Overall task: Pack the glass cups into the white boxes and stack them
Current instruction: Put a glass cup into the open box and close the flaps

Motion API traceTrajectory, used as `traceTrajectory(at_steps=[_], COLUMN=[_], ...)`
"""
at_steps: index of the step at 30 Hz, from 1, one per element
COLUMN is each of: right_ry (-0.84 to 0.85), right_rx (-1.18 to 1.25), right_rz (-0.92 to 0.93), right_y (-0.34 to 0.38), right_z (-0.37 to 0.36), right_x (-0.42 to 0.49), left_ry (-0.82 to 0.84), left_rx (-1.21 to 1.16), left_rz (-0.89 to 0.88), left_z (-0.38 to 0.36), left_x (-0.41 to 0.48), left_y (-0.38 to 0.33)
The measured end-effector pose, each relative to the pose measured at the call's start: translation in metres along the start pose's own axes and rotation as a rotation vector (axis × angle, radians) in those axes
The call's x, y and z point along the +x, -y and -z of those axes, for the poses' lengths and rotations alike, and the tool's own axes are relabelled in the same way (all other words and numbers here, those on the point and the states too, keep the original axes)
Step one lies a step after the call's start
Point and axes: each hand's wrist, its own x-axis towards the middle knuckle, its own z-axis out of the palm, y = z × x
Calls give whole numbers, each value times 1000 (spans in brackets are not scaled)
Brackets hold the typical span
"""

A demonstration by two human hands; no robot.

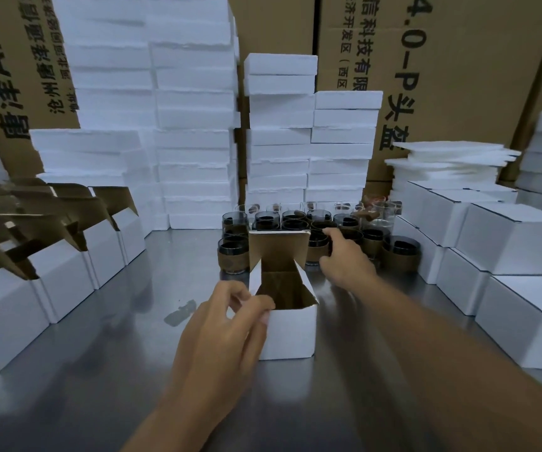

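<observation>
Box (290,334) rim in left hand (220,324); glass cup (316,251) in right hand (344,256)

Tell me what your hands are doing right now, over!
Left hand pinches the front corner of the open white box. Right hand grips a glass cup behind it. Box looks empty, lid up. Nothing blocking.

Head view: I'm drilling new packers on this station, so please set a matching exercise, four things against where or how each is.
Things:
1. left hand
2. right hand
3. closed boxes
4. flap-up boxes

States:
a. stacked on the table's right
b. pinching the open white box's rim
c. grasping a glass cup
d. lined along the left

Pairs: 1-b, 2-c, 3-a, 4-d
</observation>
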Motion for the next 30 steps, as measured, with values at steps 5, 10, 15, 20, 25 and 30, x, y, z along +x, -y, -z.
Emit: traceTrajectory(at_steps=[5, 10, 15, 20, 25, 30], right_ry=[44, -51, -125, -119, -385, -472], right_rx=[-115, -119, 6, 210, 536, 899], right_rz=[-39, -15, 20, -22, 3, 179], right_y=[1, -3, -11, -17, -11, 10], right_z=[-14, -18, -17, -12, 7, 29], right_x=[10, 9, -5, -28, -62, -124], left_ry=[-10, -14, 18, 25, 35, 38], left_rx=[-6, -12, -7, -69, -221, -429], left_rz=[12, 22, 61, 100, 199, 318], left_z=[-2, -3, -2, 4, 13, 17], left_x=[0, -1, -2, -4, -9, -12], left_y=[1, 3, 2, -2, -8, -14])
